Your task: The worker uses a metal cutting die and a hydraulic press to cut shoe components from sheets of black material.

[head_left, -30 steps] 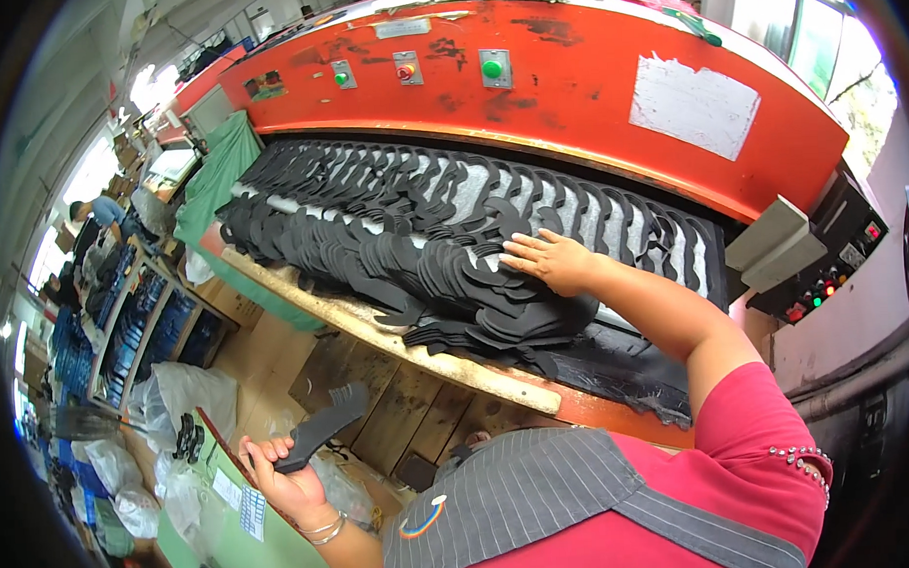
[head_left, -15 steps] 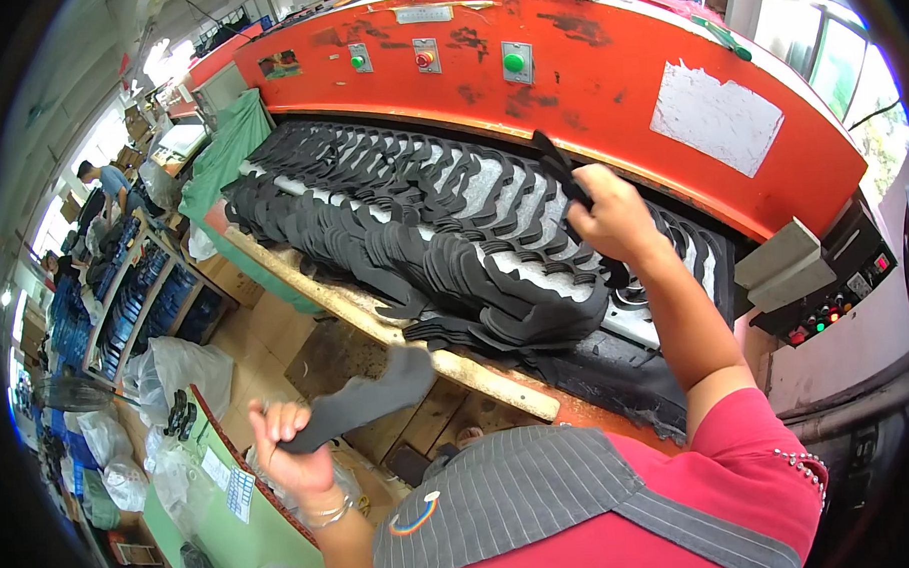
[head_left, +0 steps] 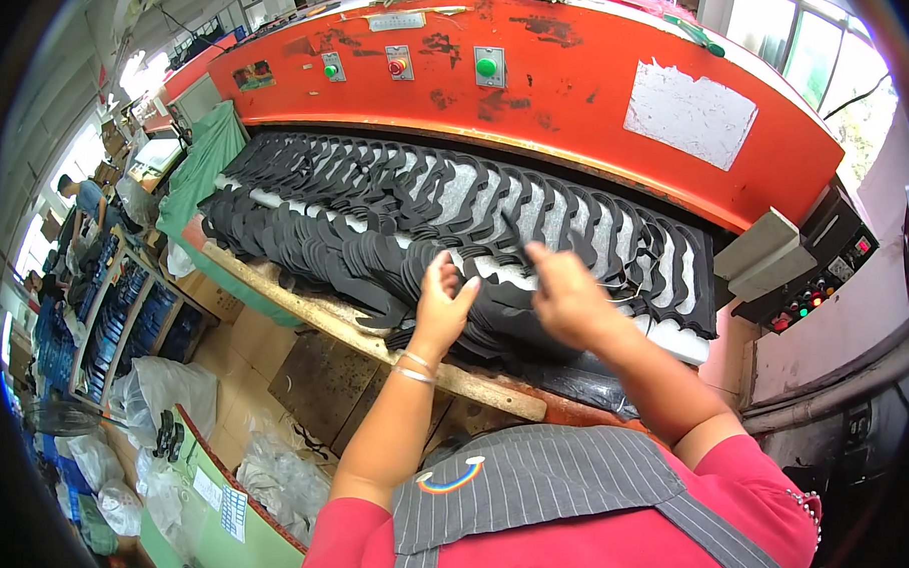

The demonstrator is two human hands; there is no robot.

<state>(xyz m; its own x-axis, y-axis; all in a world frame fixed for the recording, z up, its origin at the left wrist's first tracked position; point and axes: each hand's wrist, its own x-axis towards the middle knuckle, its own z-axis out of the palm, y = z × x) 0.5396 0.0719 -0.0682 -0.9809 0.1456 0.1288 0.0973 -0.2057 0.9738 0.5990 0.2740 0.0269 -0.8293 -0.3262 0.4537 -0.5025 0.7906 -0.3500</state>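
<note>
Curved black foam-like pieces [head_left: 353, 252] lie overlapped in a thick pile along the near side of the machine bed. Behind them, more black cut strips [head_left: 532, 206] stand in rows with pale grey material showing between. Over the near pile, my left hand [head_left: 442, 314] is open, thumb apart from the fingers, with no piece visible in it. My right hand [head_left: 572, 298] is closed at the pile's right part, somewhat blurred. A dark, smeared black foam piece [head_left: 513, 232] sticks up from its fingertips.
A red machine front [head_left: 568, 90] with push buttons rises behind the bed. A worn wooden edge [head_left: 377, 352] borders the near side. Lower left stands a green board [head_left: 213, 523], with plastic bags [head_left: 168, 394] and a rack of blue items beyond. Another person [head_left: 86, 202] works far left.
My left hand has moved up and right to the pile, and the black piece it held has left it. My right hand has come down and nearer from the back rows.
</note>
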